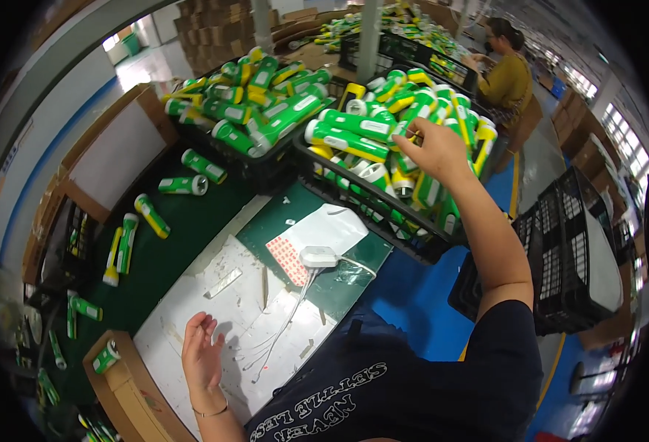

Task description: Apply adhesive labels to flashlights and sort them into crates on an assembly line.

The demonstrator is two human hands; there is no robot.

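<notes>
Many green, white and yellow flashlights are heaped in a black plastic crate point(376, 199) in front of me. My right hand point(439, 151) reaches over this crate, thumb and fingers closed around the near end of a green flashlight point(358, 125) on top of the heap. Another green flashlight point(346, 141) lies right alongside it. My left hand point(203, 352) hovers over the white worktop point(214, 306), fingers apart and slightly curled, holding nothing. Close to it on the worktop are thin white cables point(295, 313) running from a white charger block point(318, 256).
A sheet of red stickers point(286, 258) lies by a white bag point(335, 228). Loose flashlights point(151, 215) lie on the green belt at left; a second full crate point(243, 151) stands behind. An opened carton point(137, 398) is lower left, stacked crates point(571, 254) right. A person point(505, 74) sits beyond.
</notes>
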